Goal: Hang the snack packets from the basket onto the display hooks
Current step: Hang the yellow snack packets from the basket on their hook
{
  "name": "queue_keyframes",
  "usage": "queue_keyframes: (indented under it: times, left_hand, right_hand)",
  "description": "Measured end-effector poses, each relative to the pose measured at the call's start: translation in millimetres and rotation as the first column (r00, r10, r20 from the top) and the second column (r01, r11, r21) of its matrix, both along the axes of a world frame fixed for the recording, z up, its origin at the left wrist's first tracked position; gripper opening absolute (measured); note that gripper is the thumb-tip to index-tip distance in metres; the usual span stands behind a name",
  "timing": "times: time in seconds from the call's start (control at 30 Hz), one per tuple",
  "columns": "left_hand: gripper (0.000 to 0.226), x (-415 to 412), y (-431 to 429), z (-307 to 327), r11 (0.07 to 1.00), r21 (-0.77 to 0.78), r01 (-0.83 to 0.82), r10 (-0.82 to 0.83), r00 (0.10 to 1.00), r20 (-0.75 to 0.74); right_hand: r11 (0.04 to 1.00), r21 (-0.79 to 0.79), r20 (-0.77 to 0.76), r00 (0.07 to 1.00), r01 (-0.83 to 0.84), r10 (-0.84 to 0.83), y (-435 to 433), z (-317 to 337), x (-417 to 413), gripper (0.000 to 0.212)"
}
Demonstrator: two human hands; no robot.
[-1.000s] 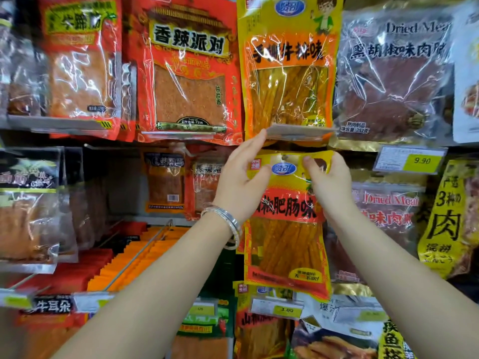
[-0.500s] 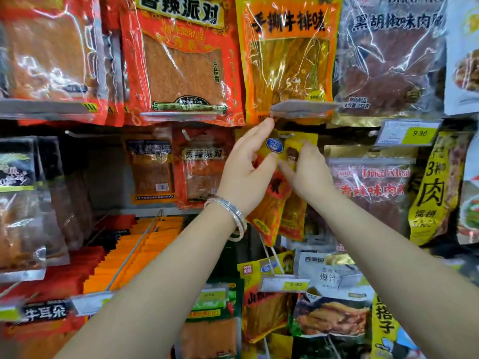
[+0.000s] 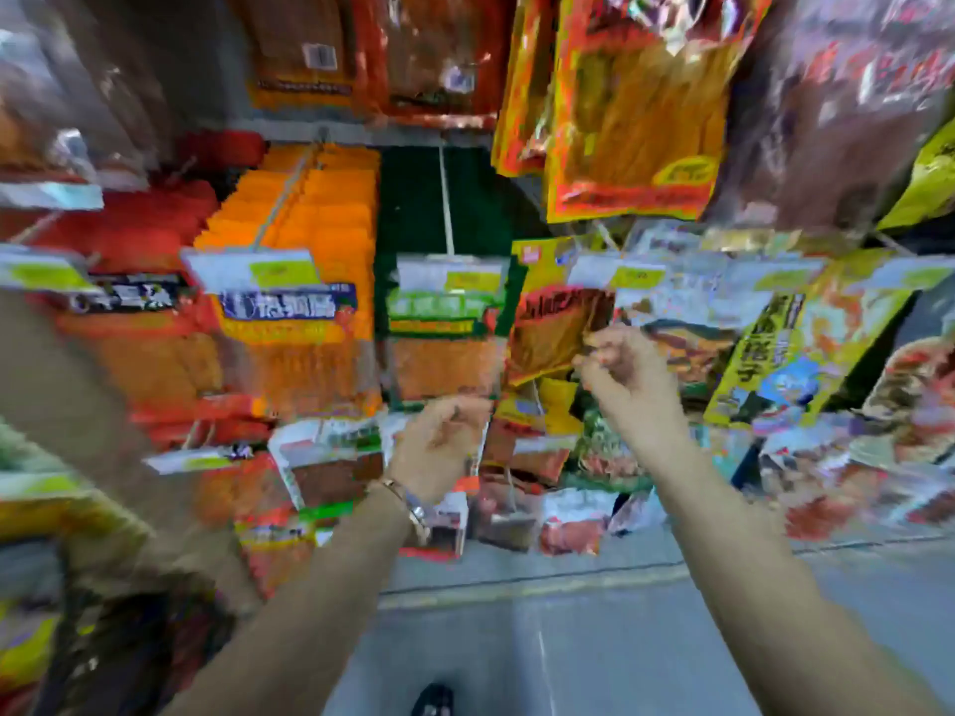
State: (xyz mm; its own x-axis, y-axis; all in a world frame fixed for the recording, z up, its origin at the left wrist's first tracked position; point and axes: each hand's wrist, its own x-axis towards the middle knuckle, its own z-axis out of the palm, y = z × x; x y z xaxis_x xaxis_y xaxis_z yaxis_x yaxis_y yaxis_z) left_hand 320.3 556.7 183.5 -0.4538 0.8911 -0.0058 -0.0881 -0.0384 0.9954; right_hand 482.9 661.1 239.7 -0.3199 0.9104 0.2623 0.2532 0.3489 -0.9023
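Observation:
The view is blurred by motion. The yellow-orange snack packet [image 3: 630, 121] hangs on the upper row of the display, above both hands. My left hand [image 3: 439, 447], a bracelet on its wrist, hangs in front of the lower packets with loosely curled fingers and nothing in it. Higher and to the right, my right hand [image 3: 625, 374] is also loosely curled and looks empty, close to a hanging orange-brown packet [image 3: 558, 328]. The basket is out of view.
Rows of hooks with price tags [image 3: 258, 268] carry orange packets [image 3: 305, 240] at left and mixed packets [image 3: 775, 343] at right. Below the display is grey floor [image 3: 594, 638], with a dark shoe [image 3: 433, 700] at the bottom edge.
Both hands have let go of the yellow-orange packet and dropped down from the hook. The packet stays hanging. The camera has tilted down toward the lower rows and the floor.

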Motion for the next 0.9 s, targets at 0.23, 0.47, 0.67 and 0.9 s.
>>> queue_keyframes:
  times: [0.23, 0.47, 0.67, 0.9]
  left_hand:
    - [0.036, 57.8, -210.3, -151.2, 0.727, -0.684, -0.062, 0.227, 0.962, 0.153]
    - [0.016, 119.7, -364.7, -194.2, 0.395, -0.909, -0.134, 0.534, 0.839, 0.108]
    - [0.013, 113.0, -421.7, -199.6, 0.232, -0.915, -0.329, 0.799, 0.601, -0.014]
    - [0.018, 55.8, -484.2, -206.2, 0.202, -0.943, -0.264, 0.880, 0.472, 0.057]
  right_hand:
    - [0.791, -0.604, 0.314, 0.884, -0.097, 0.348, -119.9, -171.1, 16.1, 0.005]
    - [0.405, -0.912, 0.359, 0.590, 0.059, 0.723, -237.9, -270.0, 48.3, 0.028]
    - [0.290, -0.956, 0.286, 0.302, 0.030, 0.910, -288.5, -284.9, 28.4, 0.026]
    - [0.389, -0.913, 0.379, 0.096, -0.124, 0.921, -318.4, -274.5, -96.2, 0.014]
